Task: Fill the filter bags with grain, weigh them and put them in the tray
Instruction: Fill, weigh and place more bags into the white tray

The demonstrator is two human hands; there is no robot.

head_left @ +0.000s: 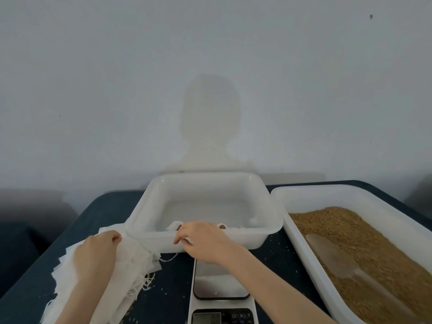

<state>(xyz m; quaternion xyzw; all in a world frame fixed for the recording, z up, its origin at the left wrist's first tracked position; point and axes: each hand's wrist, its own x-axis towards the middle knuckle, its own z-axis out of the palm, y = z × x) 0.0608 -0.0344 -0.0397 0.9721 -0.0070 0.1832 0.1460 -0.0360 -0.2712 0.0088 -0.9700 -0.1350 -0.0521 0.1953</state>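
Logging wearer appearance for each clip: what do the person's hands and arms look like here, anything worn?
Both are bare: the left hand and the right hand show no gloves, rings or watch, and no sleeves show on either forearm as far as the frame reaches. No markings visible.

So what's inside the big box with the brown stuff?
The large white plastic bin holds golden-brown grain, with a translucent plastic scoop lying on top. The bin's bottom cannot be seen; grain covers it.
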